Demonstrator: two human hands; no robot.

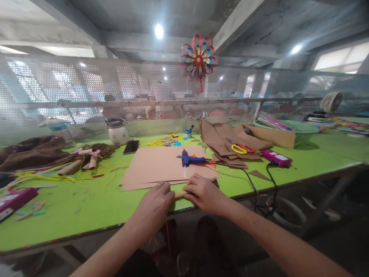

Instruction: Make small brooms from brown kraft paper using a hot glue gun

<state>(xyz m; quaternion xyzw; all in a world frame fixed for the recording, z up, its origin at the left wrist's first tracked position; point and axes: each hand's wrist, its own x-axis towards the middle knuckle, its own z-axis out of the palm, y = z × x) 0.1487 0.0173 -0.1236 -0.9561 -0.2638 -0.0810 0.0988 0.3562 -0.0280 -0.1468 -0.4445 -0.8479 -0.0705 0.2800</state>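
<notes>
My left hand and my right hand rest at the table's front edge, fingers closed on a narrow tan paper strip or roll that spans the gap between them. Its ends are hidden under my fingers. Just beyond lie flat brown paper sheets. On top of them is a blue glue gun, tip to the left, a clear glue stick beside it pointing toward me. Brown paper also shows beside my right fingers.
Folded brown paper at the right bears yellow-handled scissors and a red-handled pair. A magenta power box has black cables dropping over the edge. Paper tubes, a phone and a jar stand leftward, before a perforated screen.
</notes>
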